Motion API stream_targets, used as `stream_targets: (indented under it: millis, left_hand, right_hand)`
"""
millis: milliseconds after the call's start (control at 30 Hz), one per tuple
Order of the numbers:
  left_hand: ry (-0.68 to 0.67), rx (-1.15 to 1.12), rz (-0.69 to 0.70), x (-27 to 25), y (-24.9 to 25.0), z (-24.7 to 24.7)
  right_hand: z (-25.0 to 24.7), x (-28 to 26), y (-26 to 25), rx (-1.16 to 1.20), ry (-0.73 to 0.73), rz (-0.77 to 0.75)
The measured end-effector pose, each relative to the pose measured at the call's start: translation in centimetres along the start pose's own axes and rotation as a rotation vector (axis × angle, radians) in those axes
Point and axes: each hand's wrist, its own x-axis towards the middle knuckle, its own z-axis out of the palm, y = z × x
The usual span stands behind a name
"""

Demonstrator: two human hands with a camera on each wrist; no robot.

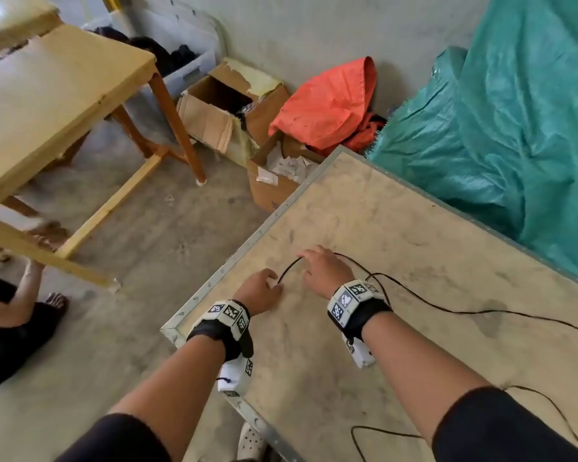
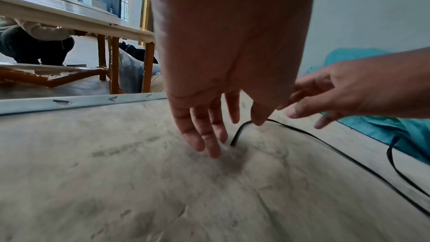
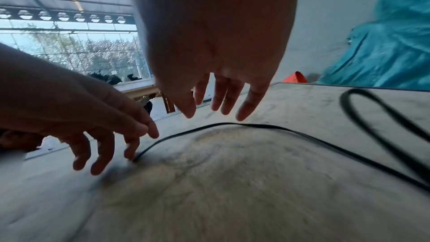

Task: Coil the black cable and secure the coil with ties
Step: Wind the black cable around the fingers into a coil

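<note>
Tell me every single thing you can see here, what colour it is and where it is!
Cable: one, black, loose and uncoiled on the board.
Board: one, dusty beige with a metal edge, under both hands.
Tables: two, yellow tops and brown legs, far left.
Cardboard boxes: two, brown, open, on the floor by the wall.
Plastic bin: one, clear, dark things inside, behind the tables.
Orange sheet: one, crumpled by the wall.
Green sheet: one, big, piled at the right.
Other person: one, dark clothes, low on the floor at the left.
Wrist cameras: two, white and black.
Left hand: open, by the cable's end.
Right hand: open, over the cable.
</note>
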Motion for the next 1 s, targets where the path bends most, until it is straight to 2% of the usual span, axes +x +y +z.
stream_targets:
  millis: [167, 300, 433, 500, 600, 733, 1000]
  left_hand:
    - [0.081, 0.058, -0.035, 1.6, 0.6, 0.6]
    - [0.061, 0.089, -0.051, 1.8, 0.6, 0.8]
    - [0.01, 0.122, -0.001, 1.2, 0.9, 0.7]
    - [-0.024, 0.114, 0.062, 0.6, 1.1, 0.3]
    - [-0.043, 0.024, 0.179, -0.9, 2.2, -1.2]
    - [-0.077, -0.123, 0.295, -3.9, 4.6, -4.0]
    - [-0.167, -0.203, 0.61, -11.1, 10.4, -8.2]
  right_hand:
    - [1.6, 2.3, 0.6, -0.16, 0.018, -0.017]
    - [2.4, 2.2, 1.3, -0.194, 0.129, -0.013]
    - [2.9, 1.1, 2.0, -0.212, 0.13, -0.023]
    - [2.7, 0.2, 2.2, -0.204, 0.145, -0.032]
    - [0.9, -1.5, 1.8, -0.119, 0.249, -0.032]
    - [-3.0, -4.6, 0.3, 0.205, 0.371, 0.032]
    - [-9.5, -13.1, -3.7, 0.448, 0.748, 0.026]
